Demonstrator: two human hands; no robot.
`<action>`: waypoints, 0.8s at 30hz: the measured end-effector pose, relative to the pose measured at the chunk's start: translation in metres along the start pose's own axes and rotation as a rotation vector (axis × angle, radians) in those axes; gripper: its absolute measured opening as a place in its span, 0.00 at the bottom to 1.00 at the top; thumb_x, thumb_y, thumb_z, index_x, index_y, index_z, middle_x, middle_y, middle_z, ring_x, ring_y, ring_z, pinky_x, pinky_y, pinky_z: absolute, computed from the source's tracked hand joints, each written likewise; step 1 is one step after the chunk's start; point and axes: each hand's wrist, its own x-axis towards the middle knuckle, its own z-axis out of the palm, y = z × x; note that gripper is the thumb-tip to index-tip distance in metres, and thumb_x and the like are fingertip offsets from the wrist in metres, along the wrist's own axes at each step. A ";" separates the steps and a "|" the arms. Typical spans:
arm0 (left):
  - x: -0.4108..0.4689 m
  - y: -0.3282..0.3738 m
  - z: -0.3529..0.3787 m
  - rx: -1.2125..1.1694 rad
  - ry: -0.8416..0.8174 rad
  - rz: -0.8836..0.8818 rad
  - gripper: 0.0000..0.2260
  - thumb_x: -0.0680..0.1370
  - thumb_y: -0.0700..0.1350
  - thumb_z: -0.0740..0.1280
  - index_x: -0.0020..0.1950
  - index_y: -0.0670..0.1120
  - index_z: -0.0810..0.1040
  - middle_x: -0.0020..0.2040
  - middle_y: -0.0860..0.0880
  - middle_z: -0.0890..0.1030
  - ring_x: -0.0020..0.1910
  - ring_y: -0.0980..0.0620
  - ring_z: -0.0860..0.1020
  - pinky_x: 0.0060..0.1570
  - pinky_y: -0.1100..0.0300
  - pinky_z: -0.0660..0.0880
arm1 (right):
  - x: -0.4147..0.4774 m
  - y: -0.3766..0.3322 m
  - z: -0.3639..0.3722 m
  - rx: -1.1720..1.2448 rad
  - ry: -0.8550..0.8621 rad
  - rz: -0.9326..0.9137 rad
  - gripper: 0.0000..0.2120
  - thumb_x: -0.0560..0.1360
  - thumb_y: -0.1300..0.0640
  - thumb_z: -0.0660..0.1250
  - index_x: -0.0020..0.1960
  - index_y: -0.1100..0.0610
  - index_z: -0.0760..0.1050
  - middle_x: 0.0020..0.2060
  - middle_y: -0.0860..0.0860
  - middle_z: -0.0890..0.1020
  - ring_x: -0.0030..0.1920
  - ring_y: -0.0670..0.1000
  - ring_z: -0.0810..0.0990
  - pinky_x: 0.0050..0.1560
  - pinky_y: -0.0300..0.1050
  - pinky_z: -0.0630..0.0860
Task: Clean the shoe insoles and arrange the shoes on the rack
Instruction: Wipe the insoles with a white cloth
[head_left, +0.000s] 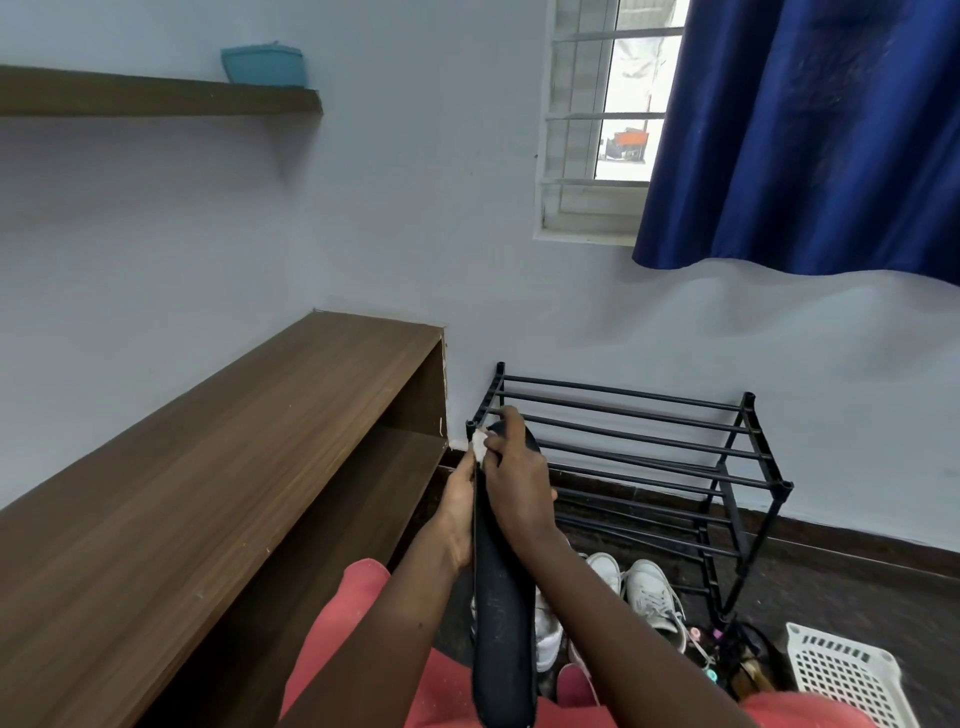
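Insole: a long dark insole (501, 623) was held lengthwise over the lap, heel end low between the knees, toe end raised in front of the near corner of the black rack (649, 441)
Left hand: the left hand (460, 506) was closed on the insole's left edge above its middle, fingers curled round behind it
Right hand: the right hand (514, 478) was laid across the upper part, its fingers pinched on a small white wad (479, 444) that was pressed against the toe end
Weight: the insole was judged light, easily carried by one hand
Stiffness: it was judged thin and bendable; held by one end only, the free end would probably droop or fold
Surface: a matte face was seen, so little slip was expected; whether it was damp could not be told
Where to hold: the long edges, close behind the patch being wiped, were judged the best grip, so that rubbing pressure was backed by the other hand
Shoes: white shoes (649, 592) were seen on the floor just beside the rack, not on it
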 end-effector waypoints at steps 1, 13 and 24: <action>0.001 -0.002 -0.001 -0.039 -0.018 -0.014 0.27 0.77 0.63 0.60 0.61 0.43 0.80 0.57 0.39 0.81 0.60 0.41 0.77 0.66 0.45 0.70 | 0.002 0.000 0.001 -0.004 -0.003 -0.002 0.23 0.79 0.63 0.59 0.72 0.57 0.60 0.56 0.55 0.82 0.55 0.55 0.80 0.53 0.44 0.73; 0.011 0.017 -0.012 -0.129 0.129 -0.037 0.33 0.79 0.64 0.52 0.62 0.36 0.74 0.50 0.36 0.81 0.50 0.39 0.77 0.54 0.46 0.74 | -0.052 0.003 0.009 0.102 -0.010 -0.024 0.18 0.75 0.67 0.63 0.62 0.56 0.73 0.49 0.50 0.85 0.51 0.46 0.81 0.53 0.32 0.71; 0.001 0.010 -0.008 -0.022 0.029 0.006 0.21 0.80 0.57 0.56 0.52 0.41 0.80 0.39 0.45 0.82 0.36 0.50 0.82 0.38 0.61 0.79 | -0.028 -0.005 0.002 -0.014 -0.042 0.010 0.22 0.77 0.65 0.59 0.70 0.55 0.66 0.51 0.57 0.83 0.48 0.56 0.79 0.53 0.46 0.74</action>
